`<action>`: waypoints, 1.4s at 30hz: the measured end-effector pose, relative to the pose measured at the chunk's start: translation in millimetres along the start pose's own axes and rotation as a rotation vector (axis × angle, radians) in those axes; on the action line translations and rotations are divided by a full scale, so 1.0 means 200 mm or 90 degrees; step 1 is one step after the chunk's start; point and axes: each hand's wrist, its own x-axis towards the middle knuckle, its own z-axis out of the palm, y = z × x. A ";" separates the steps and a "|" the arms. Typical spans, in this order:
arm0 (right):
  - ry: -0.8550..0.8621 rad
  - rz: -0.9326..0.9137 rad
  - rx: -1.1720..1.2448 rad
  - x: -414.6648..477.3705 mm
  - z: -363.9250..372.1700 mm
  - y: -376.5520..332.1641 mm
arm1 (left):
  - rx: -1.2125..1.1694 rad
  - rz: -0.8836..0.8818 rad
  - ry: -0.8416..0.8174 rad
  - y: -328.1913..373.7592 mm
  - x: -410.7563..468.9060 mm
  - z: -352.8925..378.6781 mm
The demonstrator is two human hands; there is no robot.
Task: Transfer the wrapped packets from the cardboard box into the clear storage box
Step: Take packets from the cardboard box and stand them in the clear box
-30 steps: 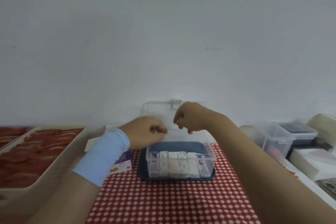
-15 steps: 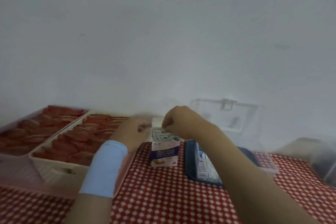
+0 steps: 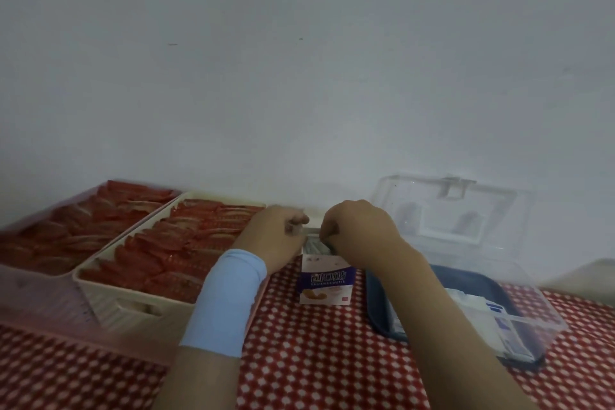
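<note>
Here the cardboard box (image 3: 327, 280) stands upright, long axis vertical, printed face toward me, on the red checked cloth (image 3: 316, 363), just left of the clear storage box (image 3: 539, 333). My left hand (image 3: 276, 238) pinches its top flap. My right hand (image 3: 361, 230) curls into the opening; I cannot tell if it holds anything. A white wall (image 3: 299, 76) stands behind.
</note>
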 end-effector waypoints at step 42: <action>0.202 -0.066 0.414 -0.09 -0.14 0.11 | -0.112 0.076 0.301 0.07 0.01 0.01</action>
